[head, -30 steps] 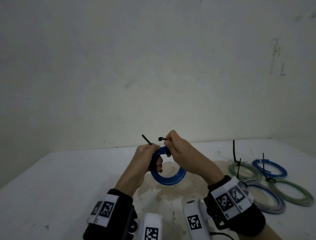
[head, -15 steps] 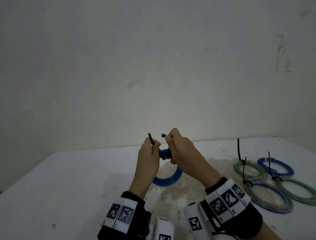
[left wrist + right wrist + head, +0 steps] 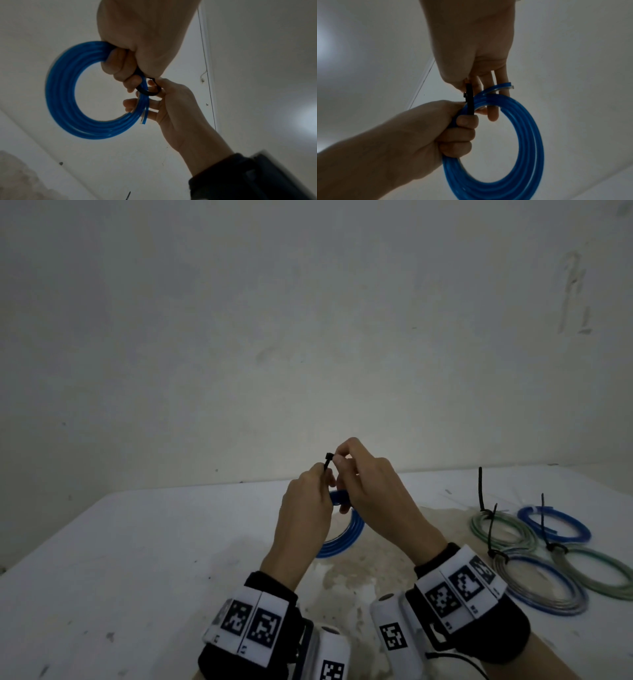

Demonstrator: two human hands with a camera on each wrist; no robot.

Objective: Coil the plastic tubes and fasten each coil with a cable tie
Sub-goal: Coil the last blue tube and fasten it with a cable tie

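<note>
Head view: blue coil (image 3: pixel 342 537) below both hands' grip.

A plain pale wall (image 3: pixel 308 320) fills most of the view, with some grey scuff marks (image 3: pixel 575 292) at the upper right. Below it stands a white table (image 3: pixel 120 559), speckled with dark spots and a brownish stain (image 3: pixel 370 573). The light is dim

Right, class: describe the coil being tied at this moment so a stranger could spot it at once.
Above the middle of the white table, both hands meet. The blue coil hangs between them, unlike the four tied coils lying flat at the right.
</note>
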